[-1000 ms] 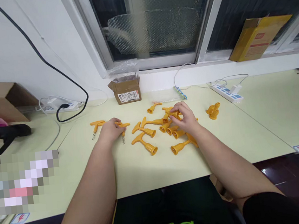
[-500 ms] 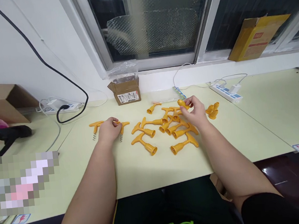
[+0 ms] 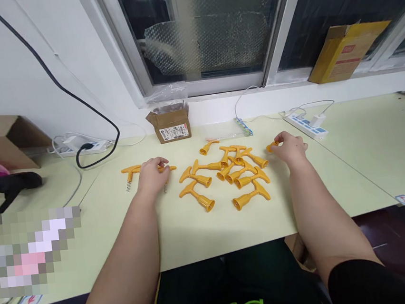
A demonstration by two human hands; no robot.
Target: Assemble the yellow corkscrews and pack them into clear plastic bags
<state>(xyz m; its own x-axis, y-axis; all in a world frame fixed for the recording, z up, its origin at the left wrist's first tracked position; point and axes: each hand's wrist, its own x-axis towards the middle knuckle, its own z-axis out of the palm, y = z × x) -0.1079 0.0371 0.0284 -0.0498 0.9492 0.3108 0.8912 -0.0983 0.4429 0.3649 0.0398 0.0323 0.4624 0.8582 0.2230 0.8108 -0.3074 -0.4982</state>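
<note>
On the table's left side, my left hand (image 3: 151, 176) has its thumb and fingers closed round the handle of a yellow T-handled corkscrew (image 3: 172, 168); its metal spiral hangs partly hidden below. Another corkscrew (image 3: 130, 170) with a bare spiral lies just left of that hand. My right hand (image 3: 291, 149) pinches a yellow bell-shaped sleeve (image 3: 271, 147) at the right; the fingers hide much of it and whatever is behind. Between my hands lie several yellow corkscrews with sleeves over their spirals (image 3: 248, 197), handles pointing various ways.
At the back stand a small open cardboard box (image 3: 173, 126) and a clear plastic bag (image 3: 222, 130). Power strips (image 3: 305, 125) with cables lie along the wall. A black cable (image 3: 56, 82) hangs at the left. A flattened carton (image 3: 349, 54) leans on the window.
My right hand has let go of a yellow corkscrew, which now lies on the pile's right side, and has moved right to the sleeves. My left hand has shifted slightly over the corkscrew.
</note>
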